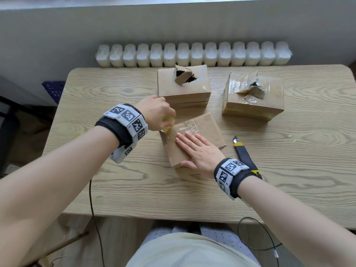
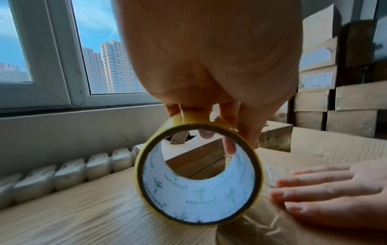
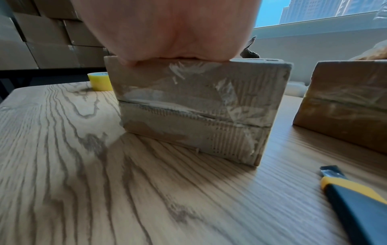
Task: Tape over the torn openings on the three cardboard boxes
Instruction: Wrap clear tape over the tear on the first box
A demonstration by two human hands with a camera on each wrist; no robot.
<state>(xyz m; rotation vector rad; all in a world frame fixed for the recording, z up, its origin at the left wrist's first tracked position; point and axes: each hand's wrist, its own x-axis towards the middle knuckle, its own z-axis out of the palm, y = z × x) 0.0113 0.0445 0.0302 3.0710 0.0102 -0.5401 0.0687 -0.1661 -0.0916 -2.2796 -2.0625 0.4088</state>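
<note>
on the wooden table (image 1: 115,189), the left hand (image 1: 155,113) grips the yellow tape roll (image 2: 198,175) at the nearest box's (image 1: 208,126) left edge, fingers curled through its core. right hand (image 1: 200,153) presses flat, fingers straight, on the box top.

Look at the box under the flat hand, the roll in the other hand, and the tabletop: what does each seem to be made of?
Near box: corrugated cardboard, matte brown; fluting shows on its side, with glossy clear film across the top.
Tape roll: clear plastic tape that looks yellow when wound, on a printed white core, probably card.
Table: pale wood grain, smooth; solid wood or laminate, cannot tell.
</note>
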